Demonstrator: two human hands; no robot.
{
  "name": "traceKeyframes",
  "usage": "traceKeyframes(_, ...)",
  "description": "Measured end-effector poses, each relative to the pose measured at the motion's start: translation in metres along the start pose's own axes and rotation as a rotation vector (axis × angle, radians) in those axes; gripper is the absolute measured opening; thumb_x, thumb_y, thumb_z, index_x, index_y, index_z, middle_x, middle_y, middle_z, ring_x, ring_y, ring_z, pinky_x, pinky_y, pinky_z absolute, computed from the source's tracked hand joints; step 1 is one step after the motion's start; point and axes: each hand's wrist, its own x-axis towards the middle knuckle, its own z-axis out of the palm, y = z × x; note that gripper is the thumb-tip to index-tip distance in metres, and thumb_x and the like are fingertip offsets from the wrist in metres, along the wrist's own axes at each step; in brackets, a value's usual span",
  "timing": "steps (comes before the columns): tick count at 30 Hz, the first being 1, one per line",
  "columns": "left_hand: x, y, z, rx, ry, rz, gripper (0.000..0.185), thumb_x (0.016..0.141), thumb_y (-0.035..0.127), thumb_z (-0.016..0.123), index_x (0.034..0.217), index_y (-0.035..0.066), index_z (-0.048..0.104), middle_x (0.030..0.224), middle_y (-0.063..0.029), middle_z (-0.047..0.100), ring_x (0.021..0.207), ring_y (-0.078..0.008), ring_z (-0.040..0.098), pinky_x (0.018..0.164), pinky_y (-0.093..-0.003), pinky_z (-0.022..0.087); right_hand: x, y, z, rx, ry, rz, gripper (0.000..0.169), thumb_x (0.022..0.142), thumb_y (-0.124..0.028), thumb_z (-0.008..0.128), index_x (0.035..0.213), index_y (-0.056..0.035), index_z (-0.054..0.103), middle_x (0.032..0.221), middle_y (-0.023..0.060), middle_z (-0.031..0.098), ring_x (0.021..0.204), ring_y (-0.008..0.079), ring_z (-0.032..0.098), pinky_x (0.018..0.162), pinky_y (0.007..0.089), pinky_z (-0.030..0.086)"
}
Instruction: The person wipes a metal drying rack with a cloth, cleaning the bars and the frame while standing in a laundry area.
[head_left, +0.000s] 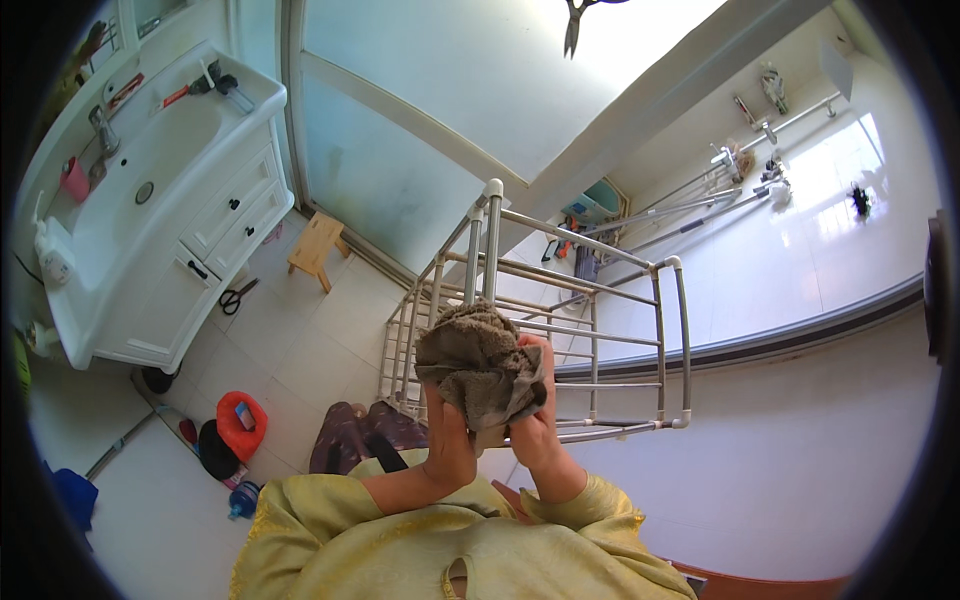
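Note:
A crumpled grey-brown cloth (480, 360) is bunched up between my two hands, in front of my chest. My left hand (444, 435) is under its lower left side, with the fingers mostly hidden by the cloth. On the right, my right hand (538, 427) grips the cloth's edge, its fingers partly covered. Just beyond the cloth stands a metal tube rack (585, 281) with pale plastic corner joints; its near rail passes behind the cloth and my hands.
At the left is a white washbasin cabinet (225, 202). A small wooden stool (315, 244) and black-handled scissors (240, 296) are on the tiled floor. A red container (241, 427) lies lower left. Frosted glass panels (390, 157) stand behind the rack. Mop poles lean at the right.

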Motion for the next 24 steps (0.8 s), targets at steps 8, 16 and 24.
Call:
traceKeyframes(8, 0.004, 0.014, -0.024, -0.42, -0.087, -0.045, 0.066, 0.098, 0.037, 0.054, 0.147, 0.004, 0.025, 0.142, -0.0131, 0.039, 0.129, -0.0217, 0.045, 0.107, -0.0373, 0.039, 0.005, 0.0, 0.006, -0.466, -0.254, -0.134, 0.058, 0.076, -0.014, 0.064, 0.13, 0.0008, 0.047, 0.153, 0.0253, 0.032, 0.137, 0.0344, 0.039, 0.112, 0.0412, 0.031)
traceKeyframes(16, 0.083, 0.029, -0.062, -0.176, 0.35, 0.091, 0.055, 0.091, 0.01, 0.062, 0.138, 0.003, 0.035, 0.126, -0.0089, 0.051, 0.104, -0.0173, 0.059, 0.091, -0.0294, 0.05, 0.012, 0.012, 0.013, -0.527, -0.009, 0.01, 0.071, 0.085, -0.014, 0.067, 0.147, -0.0004, 0.035, 0.144, 0.0214, 0.042, 0.127, 0.0313, 0.047, 0.106, 0.0418, 0.038)
traceKeyframes(24, 0.224, -0.022, -0.043, 0.367, 0.139, 0.074, 0.052, 0.087, 0.029, 0.069, 0.133, 0.011, 0.055, 0.128, -0.0246, 0.045, 0.113, -0.0345, 0.052, 0.102, -0.0392, 0.042, 0.008, 0.03, 0.025, -0.442, -0.104, 0.193, 0.084, 0.087, 0.005, 0.046, 0.155, -0.0032, -0.003, 0.138, 0.0212, 0.049, 0.106, 0.0267, 0.062, 0.086, 0.0376, 0.052)
